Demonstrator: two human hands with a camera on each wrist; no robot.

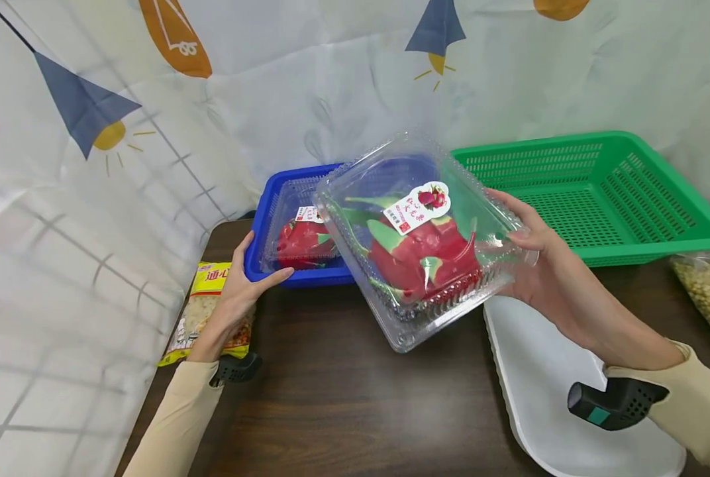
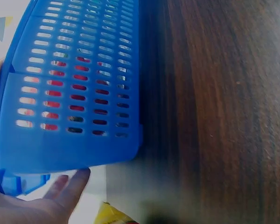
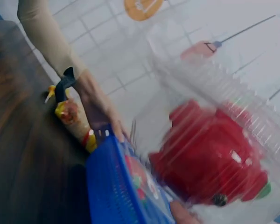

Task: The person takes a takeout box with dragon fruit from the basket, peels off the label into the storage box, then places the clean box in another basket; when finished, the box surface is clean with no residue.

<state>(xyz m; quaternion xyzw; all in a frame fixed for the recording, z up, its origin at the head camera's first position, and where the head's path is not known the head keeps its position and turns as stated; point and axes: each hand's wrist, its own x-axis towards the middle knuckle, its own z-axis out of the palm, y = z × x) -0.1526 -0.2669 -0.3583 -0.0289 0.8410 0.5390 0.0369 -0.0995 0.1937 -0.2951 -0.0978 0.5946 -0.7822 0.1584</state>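
Observation:
My right hand (image 1: 540,245) grips the right edge of a clear plastic clamshell box (image 1: 414,252), held tilted in the air over the table. Inside sits a red dragon fruit (image 1: 420,258) with green tips, below a white label. My left hand (image 1: 238,291) holds the left end of a blue basket (image 1: 325,278), thumb along the front rim and fingers around the side. Another boxed dragon fruit (image 1: 301,245) lies in that basket. The left wrist view shows the basket's slotted wall (image 2: 79,93), with red showing through the slots.
Behind and right stands a green basket (image 1: 605,245). A white tray (image 1: 557,397) lies under my right forearm. By my left wrist is a yellow-edged food bag (image 1: 206,311); a bag of pale beans or kernels (image 1: 709,291) sits at far right. Patterned cloth (image 1: 343,86) hangs behind the table.

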